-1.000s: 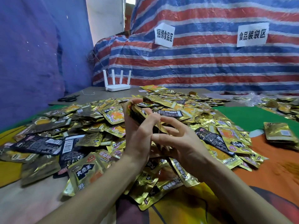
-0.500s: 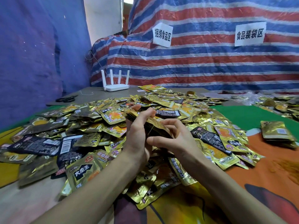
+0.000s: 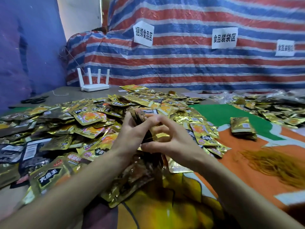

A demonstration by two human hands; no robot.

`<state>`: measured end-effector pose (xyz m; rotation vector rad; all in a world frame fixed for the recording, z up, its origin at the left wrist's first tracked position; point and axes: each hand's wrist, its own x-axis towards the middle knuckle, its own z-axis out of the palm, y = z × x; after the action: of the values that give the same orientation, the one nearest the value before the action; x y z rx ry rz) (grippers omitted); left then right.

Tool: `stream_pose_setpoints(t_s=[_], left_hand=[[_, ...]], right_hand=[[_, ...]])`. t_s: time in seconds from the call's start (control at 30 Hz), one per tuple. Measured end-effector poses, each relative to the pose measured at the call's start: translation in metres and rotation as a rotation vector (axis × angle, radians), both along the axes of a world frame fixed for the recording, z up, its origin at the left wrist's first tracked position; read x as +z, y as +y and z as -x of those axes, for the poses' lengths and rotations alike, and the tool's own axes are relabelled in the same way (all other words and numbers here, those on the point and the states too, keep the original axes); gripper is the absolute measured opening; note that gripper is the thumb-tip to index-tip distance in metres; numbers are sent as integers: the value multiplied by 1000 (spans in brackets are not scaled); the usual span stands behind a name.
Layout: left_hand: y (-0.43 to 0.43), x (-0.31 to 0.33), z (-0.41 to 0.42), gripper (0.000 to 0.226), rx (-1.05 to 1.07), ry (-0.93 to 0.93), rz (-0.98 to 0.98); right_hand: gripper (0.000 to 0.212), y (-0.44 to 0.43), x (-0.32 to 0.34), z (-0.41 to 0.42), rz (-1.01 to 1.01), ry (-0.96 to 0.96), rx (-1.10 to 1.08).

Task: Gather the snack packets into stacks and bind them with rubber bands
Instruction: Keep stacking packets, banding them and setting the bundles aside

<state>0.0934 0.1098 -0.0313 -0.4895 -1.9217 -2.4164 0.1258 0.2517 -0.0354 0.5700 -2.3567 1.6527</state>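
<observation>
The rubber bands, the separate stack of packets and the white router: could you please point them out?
rubber bands [image 3: 277,162]: head view, middle of the orange pile.
separate stack of packets [image 3: 241,125]: head view, top packet's face.
white router [image 3: 95,87]: head view, its flat base.

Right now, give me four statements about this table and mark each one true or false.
1. The left hand and right hand both hold one stack of packets. True.
2. The rubber bands lie left of the heap. False: they lie to its right, on the orange cloth.
3. A white router stands beyond the heap. True.
4. Every packet is in the heap or in the hands. False: a separate stack lies apart on the right.
</observation>
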Motion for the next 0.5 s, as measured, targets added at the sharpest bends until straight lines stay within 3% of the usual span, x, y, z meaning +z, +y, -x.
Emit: stream_pose_setpoints(t_s=[0.1, 0.2, 0.33, 0.5], left_hand=[[15, 6, -5, 104, 161, 176, 220], [35, 12, -17, 75, 201, 362, 340], [59, 9, -34, 44, 30, 454, 428], [72, -1, -41, 32, -73, 468, 497]], right_hand=[[57, 22, 4, -9, 122, -52, -108], [62, 44, 13, -18, 171, -73, -279], [51, 99, 35, -11, 102, -72, -616], [42, 192, 57, 15, -239, -49, -1049]])
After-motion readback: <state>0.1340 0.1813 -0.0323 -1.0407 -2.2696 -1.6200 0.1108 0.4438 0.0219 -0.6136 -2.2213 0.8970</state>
